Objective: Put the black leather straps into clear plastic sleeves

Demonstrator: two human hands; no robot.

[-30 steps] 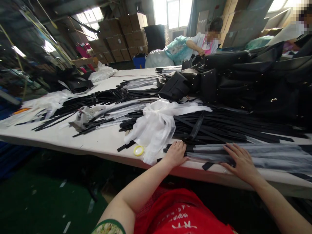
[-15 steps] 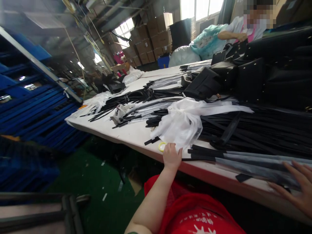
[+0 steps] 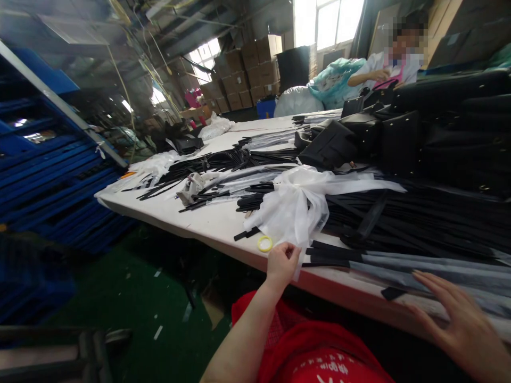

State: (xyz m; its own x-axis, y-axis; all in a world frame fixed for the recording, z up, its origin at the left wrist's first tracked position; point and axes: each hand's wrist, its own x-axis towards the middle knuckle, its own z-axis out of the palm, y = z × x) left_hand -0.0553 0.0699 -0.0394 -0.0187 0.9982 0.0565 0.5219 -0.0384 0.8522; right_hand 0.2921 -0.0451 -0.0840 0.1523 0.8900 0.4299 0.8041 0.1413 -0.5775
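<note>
My left hand (image 3: 280, 261) is at the table's front edge, its fingers pinched on a corner of a thin white plastic sheet. That sheet belongs to a crumpled white pile (image 3: 293, 199), gathered in the middle. A yellow tape roll (image 3: 264, 243) lies flat just left of this hand. My right hand (image 3: 459, 308) is spread open beside black straps in clear plastic sleeves (image 3: 399, 268); whether it touches them I cannot tell. A short black strap end (image 3: 393, 293) sticks out over the table edge between my hands.
Bundles of black straps (image 3: 423, 213) cover the table (image 3: 215, 226). Black leather bags (image 3: 403, 138) are heaped at the right. Across the table a person (image 3: 395, 66) handles a bag. Blue racks (image 3: 51, 191) stand at the left.
My left hand has closed its fingers on the white sheet's corner and drawn it toward the table edge. My right hand has moved left and further into view.
</note>
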